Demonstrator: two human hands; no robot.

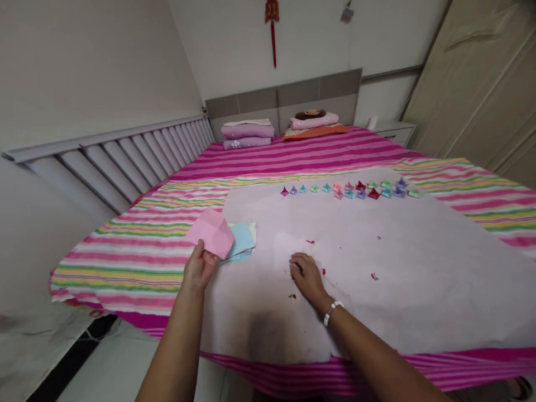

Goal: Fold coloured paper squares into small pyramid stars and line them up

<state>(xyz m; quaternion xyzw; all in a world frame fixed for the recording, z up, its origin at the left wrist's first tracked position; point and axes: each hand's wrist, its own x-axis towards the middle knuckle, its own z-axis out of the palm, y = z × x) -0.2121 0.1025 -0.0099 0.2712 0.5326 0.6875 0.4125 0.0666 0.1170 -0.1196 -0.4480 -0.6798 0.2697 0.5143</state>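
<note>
Left hand [200, 269] pinches creased pink paper [211, 230] by its near edge; right hand [310, 281], fingers curled, grip unclear, lies well right of the paper.

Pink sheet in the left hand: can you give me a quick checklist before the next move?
1. Left hand gripping the pink sheet: ok.
2. Pink sheet smooth: not ok, creases show.
3. Right hand empty: cannot tell, fingers curled.
4. Folded paper pieces clear of both hands: ok.
5. White covering free of scraps: not ok, red scraps lie there.
</note>
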